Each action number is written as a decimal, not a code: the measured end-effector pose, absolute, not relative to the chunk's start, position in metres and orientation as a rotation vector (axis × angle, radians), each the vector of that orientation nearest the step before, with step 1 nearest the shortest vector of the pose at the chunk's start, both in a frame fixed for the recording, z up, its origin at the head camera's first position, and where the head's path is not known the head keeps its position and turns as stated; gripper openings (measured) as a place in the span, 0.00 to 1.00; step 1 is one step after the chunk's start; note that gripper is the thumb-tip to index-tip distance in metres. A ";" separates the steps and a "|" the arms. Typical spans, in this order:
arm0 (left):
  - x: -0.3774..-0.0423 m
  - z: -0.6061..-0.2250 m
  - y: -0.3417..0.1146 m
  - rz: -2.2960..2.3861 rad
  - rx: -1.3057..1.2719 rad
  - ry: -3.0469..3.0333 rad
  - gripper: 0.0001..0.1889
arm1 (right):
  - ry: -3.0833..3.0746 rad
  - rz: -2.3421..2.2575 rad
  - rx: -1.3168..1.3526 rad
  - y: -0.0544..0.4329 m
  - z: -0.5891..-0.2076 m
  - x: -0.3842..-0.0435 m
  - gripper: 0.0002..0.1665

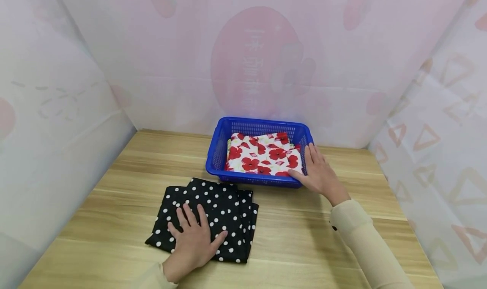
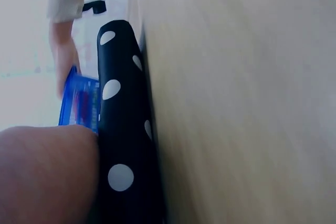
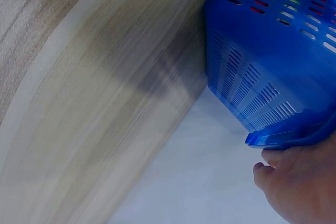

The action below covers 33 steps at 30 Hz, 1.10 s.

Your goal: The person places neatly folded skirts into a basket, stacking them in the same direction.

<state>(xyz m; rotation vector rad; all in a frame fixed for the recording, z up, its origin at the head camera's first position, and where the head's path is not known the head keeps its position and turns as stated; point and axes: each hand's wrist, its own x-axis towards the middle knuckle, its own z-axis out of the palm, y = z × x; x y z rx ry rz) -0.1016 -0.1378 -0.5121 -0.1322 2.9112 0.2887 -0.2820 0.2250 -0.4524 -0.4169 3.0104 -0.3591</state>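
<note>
A black cloth with white polka dots lies folded on the wooden table. My left hand rests flat on it with the fingers spread; the left wrist view shows the fold's thick edge from the side. Behind and to the right stands a blue plastic basket. Inside it lies folded white fabric with red flowers. My right hand touches the basket's front right corner, fingers extended along the right rim and thumb over the inner side. Seen from the right wrist, that hand meets the basket rim.
The basket stands near the back edge of the wooden table. Pale printed sheets hang as a back wall and as side walls around the table.
</note>
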 end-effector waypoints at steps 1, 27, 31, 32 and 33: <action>-0.102 -0.512 -0.133 0.276 -0.125 2.915 0.61 | 3.012 -0.360 -0.415 0.225 -0.452 -0.282 0.71; -0.114 -0.475 -0.094 0.323 -0.009 2.966 0.54 | 3.025 -0.439 -0.452 0.223 -0.441 -0.270 0.63; -0.124 -0.460 -0.126 0.395 0.074 3.060 0.50 | 3.053 -0.503 -0.501 0.218 -0.429 -0.249 0.56; -0.127 -0.457 -0.135 0.423 0.088 3.073 0.49 | 3.071 -0.527 -0.515 0.216 -0.426 -0.242 0.54; -0.129 -0.455 -0.145 0.448 0.095 3.082 0.48 | 3.091 -0.555 -0.531 0.215 -0.422 -0.236 0.51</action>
